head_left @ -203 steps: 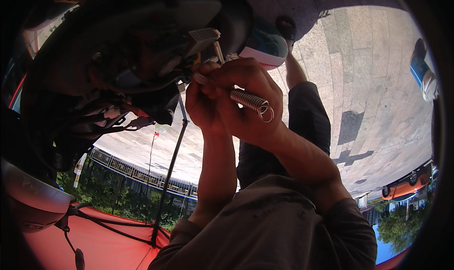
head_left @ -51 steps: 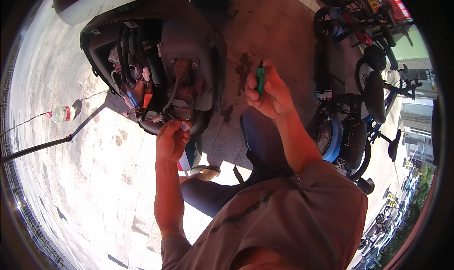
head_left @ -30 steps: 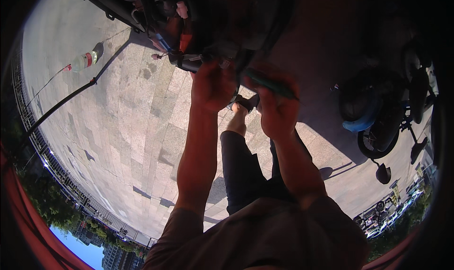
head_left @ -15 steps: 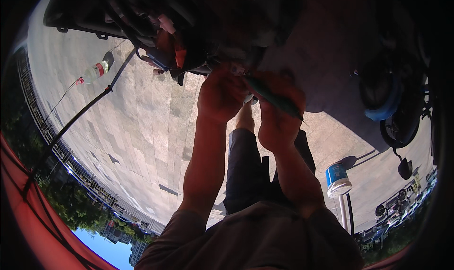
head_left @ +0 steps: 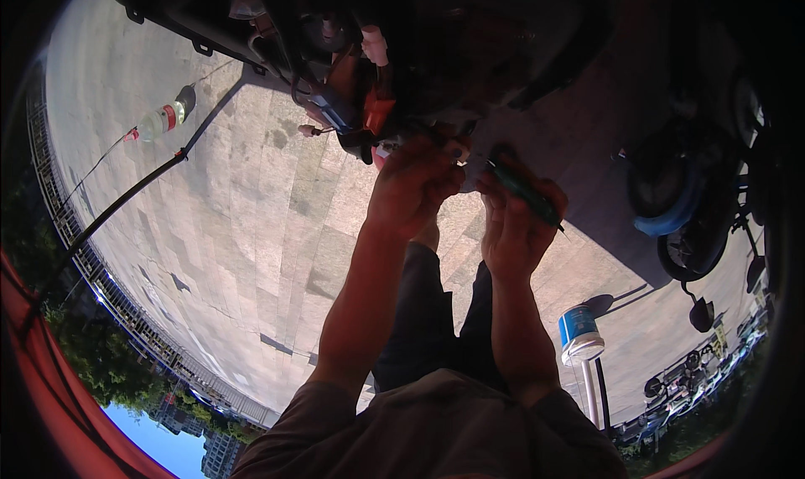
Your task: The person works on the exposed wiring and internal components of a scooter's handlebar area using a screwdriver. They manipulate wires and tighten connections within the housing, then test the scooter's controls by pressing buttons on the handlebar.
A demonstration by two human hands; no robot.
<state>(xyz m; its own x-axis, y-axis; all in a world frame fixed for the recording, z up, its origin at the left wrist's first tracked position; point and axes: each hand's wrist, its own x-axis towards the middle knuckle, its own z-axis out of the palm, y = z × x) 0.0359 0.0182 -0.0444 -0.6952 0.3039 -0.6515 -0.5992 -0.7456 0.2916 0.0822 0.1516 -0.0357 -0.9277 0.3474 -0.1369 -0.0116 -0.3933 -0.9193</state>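
Observation:
My left hand [head_left: 411, 190] is closed, its fingertips pinching a small pale piece [head_left: 458, 153], perhaps a wire connector, beneath a shaded dark body with loose wiring. Close by on the right, my right hand [head_left: 521, 227] grips a slim dark green tool [head_left: 521, 190] with a thin point at its lower right end; its exact kind I cannot make out. The two hands are slightly apart. Above my left hand hang an orange connector [head_left: 378, 111], a white connector [head_left: 375, 46] and dark cables. Shadow hides much of the wiring.
A blue and white bucket [head_left: 580, 335] stands at the lower right. A clear bottle [head_left: 159, 123] lies on the paving at the left, near a dark pole [head_left: 126, 195]. Parked two-wheelers [head_left: 688, 227] are at the right. A railing [head_left: 109, 299] curves along the left.
My hands have moved apart, and the green tool has drawn away from my left hand's fingers. The view has shifted, bringing more wiring and connectors into sight.

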